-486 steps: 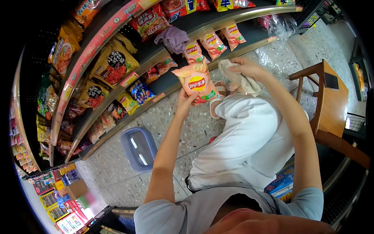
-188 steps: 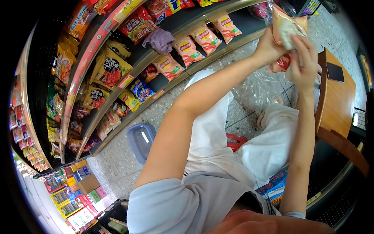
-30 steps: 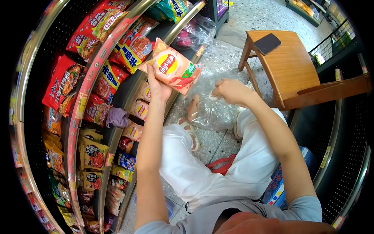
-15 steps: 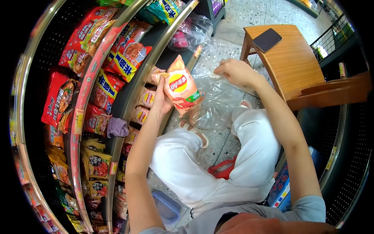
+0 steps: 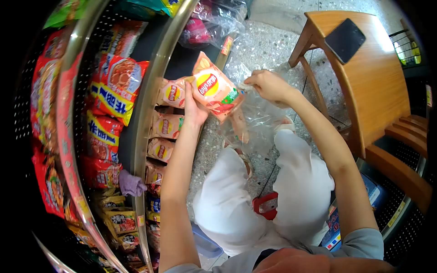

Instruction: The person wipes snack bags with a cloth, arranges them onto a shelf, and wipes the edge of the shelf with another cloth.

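Observation:
My left hand [image 5: 196, 108] is closed around the lower left side of a pink Lay's chip bag [image 5: 215, 86], held tilted with its printed front facing me. At the bag's right edge, my right hand [image 5: 268, 86] pinches a small crumpled whitish cloth [image 5: 246, 87]; whether it is cloth or tissue is hard to tell. Beneath both hands a large clear plastic bag [image 5: 261, 125] lies on the floor between my feet. More pink chip bags [image 5: 167, 125] stand in a row on the low shelf, left of my left forearm.
Red noodle packets [image 5: 114, 88] fill the shelf above, with a purple cloth [image 5: 132, 183] hanging at its edge. A wooden chair [image 5: 368, 68] carrying a black phone [image 5: 345, 40] stands to the right. Near my legs are a red object [image 5: 266, 205] and a blue plastic tub [image 5: 207, 241].
My right hand has moved left with the whitish cloth, up to the chip bag's edge. The chip bag has tilted further. My view has shifted, bringing the shelf's chip row into fuller sight.

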Motion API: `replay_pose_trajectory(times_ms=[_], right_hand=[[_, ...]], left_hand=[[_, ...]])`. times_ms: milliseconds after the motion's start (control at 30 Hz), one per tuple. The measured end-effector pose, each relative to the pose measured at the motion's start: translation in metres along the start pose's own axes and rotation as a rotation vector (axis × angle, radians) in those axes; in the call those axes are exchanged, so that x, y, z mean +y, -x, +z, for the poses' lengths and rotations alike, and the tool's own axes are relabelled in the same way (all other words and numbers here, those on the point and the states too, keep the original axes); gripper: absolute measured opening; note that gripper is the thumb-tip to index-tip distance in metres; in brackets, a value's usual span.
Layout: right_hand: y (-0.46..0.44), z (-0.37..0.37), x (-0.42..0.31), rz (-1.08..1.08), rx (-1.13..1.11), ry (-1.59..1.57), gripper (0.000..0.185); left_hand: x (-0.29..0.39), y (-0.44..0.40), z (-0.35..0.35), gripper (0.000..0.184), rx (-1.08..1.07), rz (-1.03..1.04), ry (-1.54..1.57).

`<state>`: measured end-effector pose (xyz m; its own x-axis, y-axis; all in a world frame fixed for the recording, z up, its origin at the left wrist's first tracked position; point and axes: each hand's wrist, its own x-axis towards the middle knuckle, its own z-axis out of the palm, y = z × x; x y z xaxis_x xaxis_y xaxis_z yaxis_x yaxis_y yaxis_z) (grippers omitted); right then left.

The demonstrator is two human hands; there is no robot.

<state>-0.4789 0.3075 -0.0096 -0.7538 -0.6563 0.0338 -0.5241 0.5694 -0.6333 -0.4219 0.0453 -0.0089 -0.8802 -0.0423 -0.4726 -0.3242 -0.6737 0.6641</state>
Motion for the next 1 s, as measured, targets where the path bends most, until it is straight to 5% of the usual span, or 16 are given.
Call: replay_pose_trajectory(times_ms=[367,633,1000], right_hand=[[-0.064,0.054,0.049,0.193,0.272,-0.52,0.032],[-0.071,0.08,0.067,0.19,0.301,-0.513,0.033],[-0.057,0.088,0.084,0.337,0.325,-0.622,0.034]], left_hand=[[0.045,-0.111,-0.053,0.072,0.14,0.326,-0.114],[0.098,-0.182,-0.092,0.063,0.318,0.588,-0.299],[0.126,-0.219,-0.129,0.054,0.39,0.626,-0.385]])
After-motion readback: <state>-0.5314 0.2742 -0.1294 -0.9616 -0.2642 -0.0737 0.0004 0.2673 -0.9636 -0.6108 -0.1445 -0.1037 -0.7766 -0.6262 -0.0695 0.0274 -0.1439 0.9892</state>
